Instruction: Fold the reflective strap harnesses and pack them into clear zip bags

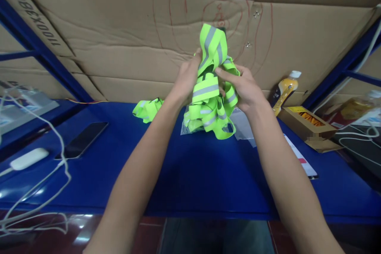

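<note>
A bundle of neon-green straps with grey reflective bands (208, 91) is held up above the blue table (190, 170). My left hand (186, 77) grips its left side, fingers closed on the fabric. My right hand (242, 87) grips the right side, thumb and fingers pinched into the straps. Loose strap ends hang down towards a clear plastic bag (241, 125) lying on the table under the bundle. A second folded neon-green strap piece (148, 109) lies on the table to the left, apart from both hands.
A black phone (83, 139) and a white charger with cables (28, 158) lie at the left. A yellow-capped bottle (285, 89), an open cardboard box (309, 125) and a paper sheet (300, 156) sit at the right. Cardboard sheets (133, 47) form the back wall.
</note>
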